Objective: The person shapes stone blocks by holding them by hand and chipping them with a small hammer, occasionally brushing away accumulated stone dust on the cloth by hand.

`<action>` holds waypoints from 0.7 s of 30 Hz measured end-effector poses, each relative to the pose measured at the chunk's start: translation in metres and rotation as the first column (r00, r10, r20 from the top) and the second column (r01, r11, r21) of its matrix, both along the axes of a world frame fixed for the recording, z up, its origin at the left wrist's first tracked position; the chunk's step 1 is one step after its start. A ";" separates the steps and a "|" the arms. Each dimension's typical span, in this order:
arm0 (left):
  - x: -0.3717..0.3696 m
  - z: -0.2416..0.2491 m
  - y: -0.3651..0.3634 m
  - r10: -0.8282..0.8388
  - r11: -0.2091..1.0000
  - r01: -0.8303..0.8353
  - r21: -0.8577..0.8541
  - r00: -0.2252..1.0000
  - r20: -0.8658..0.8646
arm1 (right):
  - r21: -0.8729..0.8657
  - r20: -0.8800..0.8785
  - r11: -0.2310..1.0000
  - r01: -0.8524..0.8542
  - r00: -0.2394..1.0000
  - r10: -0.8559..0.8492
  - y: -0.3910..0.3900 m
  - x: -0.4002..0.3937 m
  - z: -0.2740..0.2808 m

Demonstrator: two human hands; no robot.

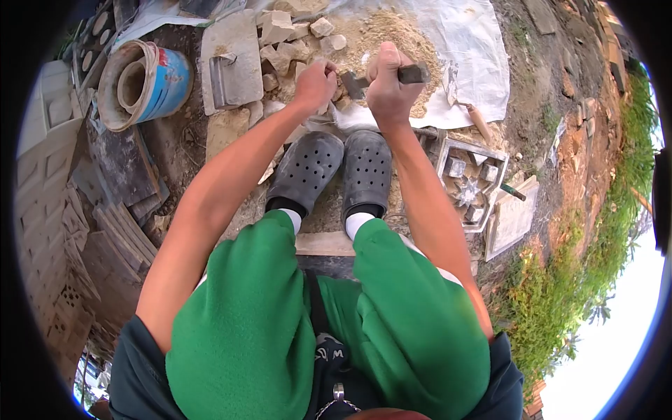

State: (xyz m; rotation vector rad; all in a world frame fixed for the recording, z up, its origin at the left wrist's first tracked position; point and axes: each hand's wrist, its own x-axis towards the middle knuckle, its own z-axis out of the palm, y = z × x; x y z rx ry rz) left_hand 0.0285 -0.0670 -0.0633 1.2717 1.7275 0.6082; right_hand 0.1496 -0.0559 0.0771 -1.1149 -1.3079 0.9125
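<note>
My right hand [390,87] is wrapped round the handle of a hammer [355,85]. Its dark head points left, toward my other hand, and the thick butt of the handle sticks out on the right. Closed and low over the broken stones, my left hand [316,85] has its fingers pinched together; what they hold is hidden. Pale stone chunks [277,28] lie in a heap just beyond it. Sandy rubble [399,42] is spread on a white sheet [483,63] beyond my right hand.
A blue bucket [168,84] stands at the left, beside a dusty board [241,42] with a metal trowel-like tool [227,80]. At the right are a wooden-handled tool [479,122], a patterned metal mould [470,183] and a pale slab [513,218]. My grey clogs [308,168] are close to the stones.
</note>
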 end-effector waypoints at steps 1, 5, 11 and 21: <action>-0.001 0.001 0.000 0.000 1.000 0.000 0.002 1.000 0.000 | -0.011 -0.015 1.000 -0.008 1.000 0.008 -0.001 0.002 -0.005; -0.007 -0.002 -0.006 -0.130 0.984 0.136 0.116 0.990 -0.059 | -0.050 -0.233 0.998 -0.043 0.972 0.031 0.006 0.003 0.012; -0.006 0.009 -0.011 -0.127 0.975 0.156 0.159 0.975 -0.180 | 0.087 -0.238 0.995 -0.058 0.968 0.077 0.002 0.005 0.033; -0.005 0.035 -0.018 -0.369 0.925 0.378 -0.031 0.876 -0.310 | -0.007 -0.337 0.997 -0.074 0.939 0.068 0.004 0.030 0.015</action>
